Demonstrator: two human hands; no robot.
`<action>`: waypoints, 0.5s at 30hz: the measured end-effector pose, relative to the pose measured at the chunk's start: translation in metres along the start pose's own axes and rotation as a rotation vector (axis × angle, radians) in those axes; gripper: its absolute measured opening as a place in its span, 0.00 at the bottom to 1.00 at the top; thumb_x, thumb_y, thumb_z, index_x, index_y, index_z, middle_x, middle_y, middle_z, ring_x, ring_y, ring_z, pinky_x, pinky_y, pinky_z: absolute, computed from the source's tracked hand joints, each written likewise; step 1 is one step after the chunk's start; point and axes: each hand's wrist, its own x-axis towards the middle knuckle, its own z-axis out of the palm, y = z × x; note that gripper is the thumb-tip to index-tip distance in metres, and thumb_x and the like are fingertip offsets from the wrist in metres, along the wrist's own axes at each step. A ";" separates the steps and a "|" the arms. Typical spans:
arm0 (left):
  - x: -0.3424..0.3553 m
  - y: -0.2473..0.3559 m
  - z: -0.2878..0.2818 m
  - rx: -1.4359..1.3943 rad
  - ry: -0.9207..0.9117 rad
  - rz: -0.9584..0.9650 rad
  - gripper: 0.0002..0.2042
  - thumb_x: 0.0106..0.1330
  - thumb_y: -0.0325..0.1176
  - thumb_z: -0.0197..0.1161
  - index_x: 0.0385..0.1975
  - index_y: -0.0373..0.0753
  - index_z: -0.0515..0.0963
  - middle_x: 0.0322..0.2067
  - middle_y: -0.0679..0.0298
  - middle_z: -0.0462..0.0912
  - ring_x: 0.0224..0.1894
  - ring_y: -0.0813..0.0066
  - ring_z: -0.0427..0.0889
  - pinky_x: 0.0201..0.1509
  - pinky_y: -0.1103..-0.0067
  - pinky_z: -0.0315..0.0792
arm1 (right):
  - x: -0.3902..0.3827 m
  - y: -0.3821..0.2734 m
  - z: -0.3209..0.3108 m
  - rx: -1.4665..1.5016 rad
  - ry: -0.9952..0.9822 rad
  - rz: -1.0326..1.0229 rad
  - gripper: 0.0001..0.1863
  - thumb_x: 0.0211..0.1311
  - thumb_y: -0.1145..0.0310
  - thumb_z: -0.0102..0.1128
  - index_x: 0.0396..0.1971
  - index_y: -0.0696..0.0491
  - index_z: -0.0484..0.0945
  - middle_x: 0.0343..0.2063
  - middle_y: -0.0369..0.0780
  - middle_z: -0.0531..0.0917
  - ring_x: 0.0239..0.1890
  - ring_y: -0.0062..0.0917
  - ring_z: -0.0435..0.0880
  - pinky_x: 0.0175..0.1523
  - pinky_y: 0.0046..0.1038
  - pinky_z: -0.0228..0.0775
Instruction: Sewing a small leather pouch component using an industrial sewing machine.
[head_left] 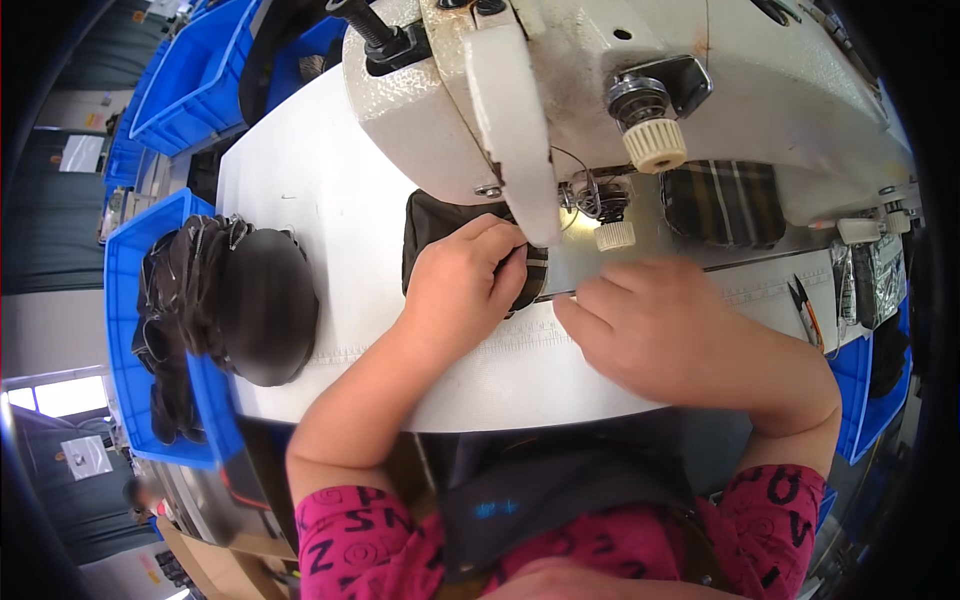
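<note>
Cloth (428, 222), dark (pale-striped at right)

Pink L sleeve (355, 545) — big blk caps, scattered, clearly legible. R sleeve (775, 520) same: large blk caps on pink, some tilted. Dk apron (570, 495) has a short bit of lt blue print, approx. two characters, on its L side. Ruler scale (510, 343) runs along the white table (530, 395) — fine tick marks, nos. too small to read. White sheet (82, 153) at upper L and another white sheet (87, 456) at lower L bear faint marks, too small to make out.
</note>
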 end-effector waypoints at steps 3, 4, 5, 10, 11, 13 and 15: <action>0.003 -0.001 0.002 -0.049 -0.013 -0.037 0.11 0.65 0.24 0.63 0.46 0.34 0.85 0.33 0.56 0.83 0.32 0.57 0.83 0.38 0.70 0.77 | -0.002 0.004 0.035 -0.196 0.014 0.056 0.15 0.54 0.70 0.62 0.42 0.58 0.84 0.25 0.34 0.79 0.29 0.25 0.82 0.30 0.29 0.74; 0.003 -0.002 0.002 -0.066 -0.005 -0.033 0.12 0.65 0.24 0.63 0.47 0.35 0.85 0.32 0.56 0.83 0.32 0.57 0.82 0.37 0.70 0.76 | -0.001 0.006 0.042 -0.246 0.032 0.071 0.18 0.54 0.70 0.63 0.46 0.59 0.84 0.25 0.34 0.79 0.29 0.25 0.82 0.30 0.29 0.74; 0.004 -0.001 0.002 -0.067 -0.002 -0.033 0.12 0.65 0.24 0.63 0.47 0.35 0.85 0.32 0.56 0.83 0.32 0.57 0.82 0.37 0.70 0.76 | 0.000 0.007 0.048 -0.249 0.030 0.069 0.18 0.54 0.70 0.63 0.46 0.59 0.84 0.25 0.34 0.79 0.29 0.25 0.82 0.30 0.29 0.74; 0.002 0.002 0.001 -0.046 -0.010 -0.049 0.13 0.64 0.23 0.65 0.48 0.37 0.86 0.32 0.57 0.83 0.31 0.58 0.82 0.36 0.69 0.75 | 0.005 0.009 0.060 -0.213 -0.019 0.128 0.23 0.56 0.70 0.62 0.53 0.60 0.82 0.28 0.37 0.80 0.31 0.26 0.83 0.31 0.29 0.75; 0.002 0.001 0.001 -0.046 -0.008 -0.051 0.13 0.64 0.23 0.65 0.48 0.37 0.86 0.32 0.57 0.83 0.31 0.58 0.82 0.36 0.69 0.75 | 0.005 0.009 0.060 -0.213 -0.020 0.125 0.23 0.56 0.70 0.62 0.53 0.60 0.82 0.28 0.37 0.80 0.31 0.26 0.83 0.31 0.29 0.75; 0.003 -0.001 0.000 0.043 -0.009 0.020 0.11 0.64 0.26 0.66 0.45 0.37 0.87 0.33 0.60 0.83 0.32 0.58 0.85 0.37 0.69 0.79 | 0.005 0.008 0.060 -0.184 -0.026 0.145 0.24 0.58 0.71 0.61 0.56 0.59 0.81 0.30 0.37 0.80 0.31 0.27 0.84 0.32 0.30 0.77; 0.005 -0.007 0.000 0.027 0.001 0.073 0.12 0.63 0.23 0.66 0.46 0.37 0.87 0.32 0.60 0.82 0.31 0.59 0.84 0.36 0.70 0.78 | 0.006 0.008 0.059 -0.167 -0.036 0.154 0.24 0.58 0.71 0.60 0.57 0.58 0.81 0.29 0.37 0.80 0.31 0.28 0.84 0.32 0.30 0.77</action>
